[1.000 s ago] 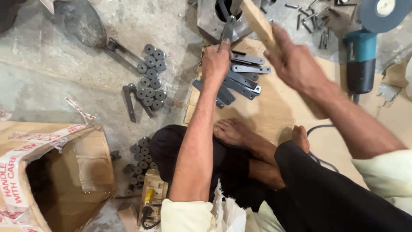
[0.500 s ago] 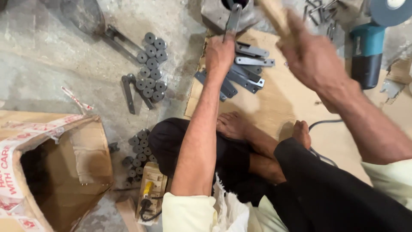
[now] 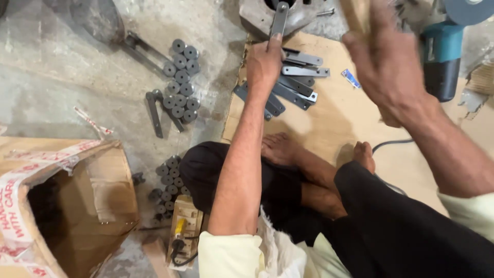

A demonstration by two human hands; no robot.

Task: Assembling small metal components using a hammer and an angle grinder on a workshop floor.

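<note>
The flat metal strip stands at 12 o'clock in the head view, its top end stuck in the gray metal block, and the left hand pinches its lower end to keep it up. The right hand, at 1 o'clock, is closed around a wooden stick lifted high, blurry. It looks like the hitting step; the next hit needs the strip held steady and fingers clear, with more strips lying on the wooden board.

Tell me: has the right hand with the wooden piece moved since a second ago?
Yes. The right hand has swung right and back, away from the metal block, toward the teal grinder; the left hand stays by the block.
</note>
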